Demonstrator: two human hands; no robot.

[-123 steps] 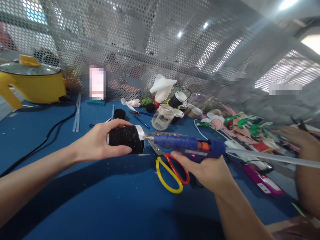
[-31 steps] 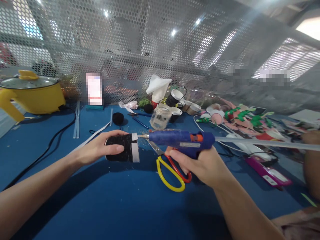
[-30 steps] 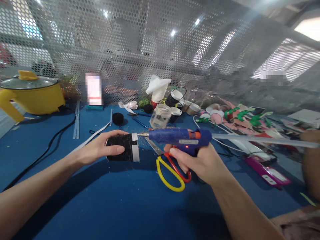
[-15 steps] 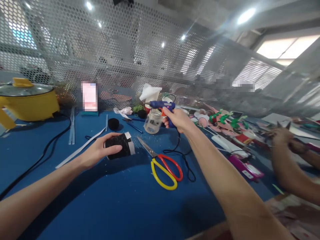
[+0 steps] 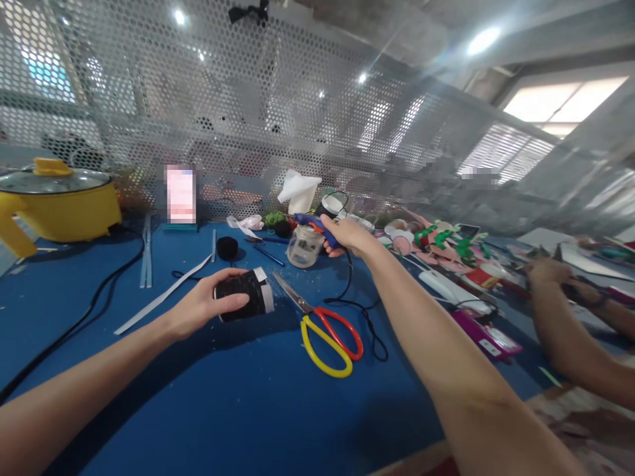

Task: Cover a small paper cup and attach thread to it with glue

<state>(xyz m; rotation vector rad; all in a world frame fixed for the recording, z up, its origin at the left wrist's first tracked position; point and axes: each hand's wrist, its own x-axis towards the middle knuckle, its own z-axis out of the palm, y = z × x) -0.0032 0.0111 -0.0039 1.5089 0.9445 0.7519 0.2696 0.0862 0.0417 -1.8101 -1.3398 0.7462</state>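
Note:
My left hand [image 5: 211, 301] is closed around a black cylinder-like piece [image 5: 243, 295] with a white strip on its right end, held just above the blue table. What the piece is, I cannot make out. In my right hand [image 5: 344, 235] is a blue glue gun [image 5: 317, 222] with an orange trigger, its nozzle pointing left. The gun is over the mouth of a clear glass jar [image 5: 303, 247]; whether they touch, I cannot tell. Scissors [image 5: 307, 308] with one red and one yellow handle lie slightly apart between my arms.
A yellow electric pot [image 5: 74, 206] stands at left, its black cord trailing forward. A pixelated phone [image 5: 181, 195] leans at the back. A black ball [image 5: 227, 248] and a white strip [image 5: 163, 294] lie nearby. Craft pieces [image 5: 441, 241] and a purple device [image 5: 489, 336] lie at right, near another person's hands [image 5: 548, 272].
The glue gun has tilted, its nozzle end lower and its body sloping down to the right over the jar. The black piece in my left hand has shifted slightly right in view.

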